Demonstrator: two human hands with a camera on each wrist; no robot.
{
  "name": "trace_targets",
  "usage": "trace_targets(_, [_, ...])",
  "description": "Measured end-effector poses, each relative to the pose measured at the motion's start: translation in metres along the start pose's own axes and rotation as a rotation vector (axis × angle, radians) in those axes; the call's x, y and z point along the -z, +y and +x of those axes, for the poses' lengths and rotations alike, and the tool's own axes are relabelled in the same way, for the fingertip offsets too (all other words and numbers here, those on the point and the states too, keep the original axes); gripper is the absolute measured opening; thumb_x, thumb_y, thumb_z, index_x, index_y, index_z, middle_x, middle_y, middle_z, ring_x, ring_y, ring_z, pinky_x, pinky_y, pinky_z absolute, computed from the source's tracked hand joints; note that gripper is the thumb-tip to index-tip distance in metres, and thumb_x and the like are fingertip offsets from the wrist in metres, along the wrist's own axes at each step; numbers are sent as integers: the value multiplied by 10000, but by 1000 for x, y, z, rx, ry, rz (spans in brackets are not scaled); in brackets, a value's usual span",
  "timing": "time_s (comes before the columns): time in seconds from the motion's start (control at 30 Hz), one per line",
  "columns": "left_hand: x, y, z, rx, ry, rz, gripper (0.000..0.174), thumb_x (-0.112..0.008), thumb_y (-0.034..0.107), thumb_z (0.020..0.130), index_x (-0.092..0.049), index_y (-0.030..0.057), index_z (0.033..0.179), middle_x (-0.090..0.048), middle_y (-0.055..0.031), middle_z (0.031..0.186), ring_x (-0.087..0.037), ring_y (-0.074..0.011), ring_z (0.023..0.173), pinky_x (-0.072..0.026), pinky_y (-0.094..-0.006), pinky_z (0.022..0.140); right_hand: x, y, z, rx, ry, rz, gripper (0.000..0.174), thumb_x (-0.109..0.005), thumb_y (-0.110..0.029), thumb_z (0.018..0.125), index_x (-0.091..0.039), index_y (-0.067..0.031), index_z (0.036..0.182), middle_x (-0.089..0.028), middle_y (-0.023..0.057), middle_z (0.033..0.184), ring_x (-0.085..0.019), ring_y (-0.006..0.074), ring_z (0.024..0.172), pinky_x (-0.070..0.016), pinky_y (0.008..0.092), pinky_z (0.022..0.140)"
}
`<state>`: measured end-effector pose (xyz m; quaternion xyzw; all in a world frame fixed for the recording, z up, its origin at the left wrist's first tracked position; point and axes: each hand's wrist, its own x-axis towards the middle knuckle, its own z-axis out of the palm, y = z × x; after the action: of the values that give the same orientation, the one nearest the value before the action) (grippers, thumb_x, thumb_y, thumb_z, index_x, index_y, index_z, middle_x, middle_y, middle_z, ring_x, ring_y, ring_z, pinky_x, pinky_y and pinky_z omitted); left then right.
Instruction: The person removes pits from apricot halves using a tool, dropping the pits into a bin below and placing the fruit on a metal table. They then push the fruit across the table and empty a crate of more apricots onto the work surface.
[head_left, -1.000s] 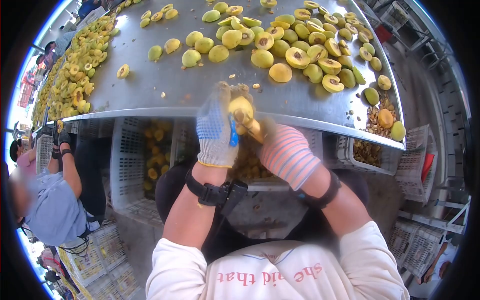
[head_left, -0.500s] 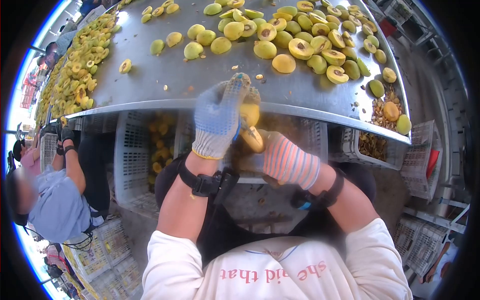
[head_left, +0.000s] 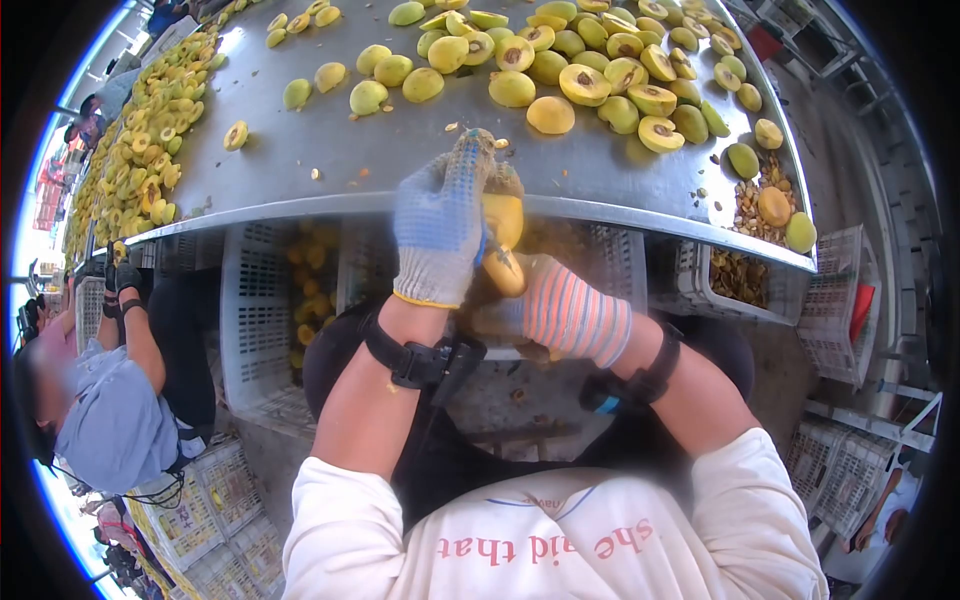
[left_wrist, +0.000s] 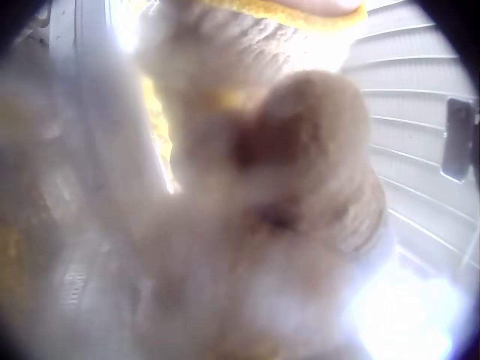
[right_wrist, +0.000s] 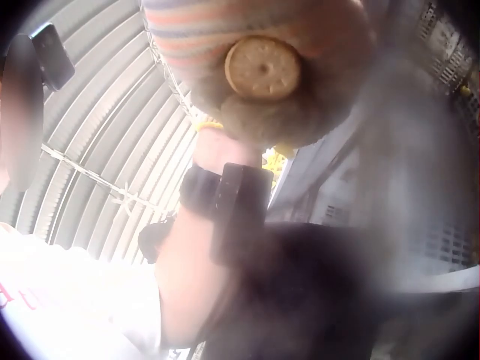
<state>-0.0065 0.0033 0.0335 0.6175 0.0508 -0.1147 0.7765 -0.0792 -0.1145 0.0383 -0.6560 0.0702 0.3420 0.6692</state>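
In the head view my left hand [head_left: 440, 225], in a blue-dotted knit glove, grips a yellow fruit [head_left: 503, 218] just in front of the metal table's near edge. A cut yellow piece [head_left: 503, 272] with a dark mark hangs below that fruit, partly behind the glove. My right hand [head_left: 575, 310], in a striped glove, is close beside the piece, lower and to the right. Its fingers curl round a tool whose round wooden handle end [right_wrist: 262, 67] shows in the right wrist view; the tool's other end is hidden. The left wrist view is mostly blurred glove [left_wrist: 322, 142].
Whole and halved green-yellow fruits [head_left: 585, 85] lie on the metal table [head_left: 300, 150], with a long heap [head_left: 140, 150] at left. Pits [head_left: 765, 190] gather in the right corner. Plastic crates [head_left: 255, 310] stand beneath. Another person [head_left: 115, 400] sits at left.
My right hand has drawn slightly down and away from the fruit. The yellow piece below the fruit now shows more fully. My left hand keeps its grip with its fingers raised higher.
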Motion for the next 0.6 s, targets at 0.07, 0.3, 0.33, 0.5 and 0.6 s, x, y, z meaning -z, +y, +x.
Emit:
trace_targets(0.07, [-4, -4, -2, -35, 75, -133, 293, -626, 295, 968, -667, 5, 969, -687, -87, 766, -571, -101, 516, -375, -208, 401, -2, 3, 2, 36, 12, -2, 290, -738, -173, 806, -595, -42, 1021, -577, 22, 637, -517, 121, 440, -421, 277, 378])
trace_targets(0.3, [20, -24, 15, -301, -226, 215, 339, -617, 301, 971, -628, -22, 1074, -695, -138, 893, -671, -224, 744, -545, -343, 640, 8, 11, -6, -59, -288, 310, 210, -746, -143, 783, -601, -49, 903, -515, 16, 567, -464, 115, 401, -376, 269, 375])
trace_targets(0.33, [19, -25, 17, -180, -260, 58, 359, -612, 318, 972, -627, -25, 1078, -694, -140, 898, -672, -234, 761, -550, -358, 664, 10, 12, -6, -60, -254, 300, 198, -743, -130, 777, -601, -49, 890, -507, 14, 565, -457, 117, 398, -372, 268, 377])
trace_targets(0.5, [14, -10, 17, 280, -324, -570, 457, -560, 425, 982, -637, -21, 1040, -692, -152, 899, -682, -283, 808, -577, -406, 731, 22, 5, -19, -20, -196, 169, 183, -750, -110, 746, -607, -53, 845, -491, 9, 558, -443, 115, 394, -359, 268, 376])
trace_targets(0.6, [17, -8, 16, 261, -230, -591, 534, -499, 524, 986, -665, 19, 934, -695, -159, 883, -699, -293, 776, -595, -399, 677, 42, 6, -33, 44, -24, -238, 312, -787, -192, 737, -639, -44, 968, -584, 28, 664, -544, 134, 535, -452, 284, 494])
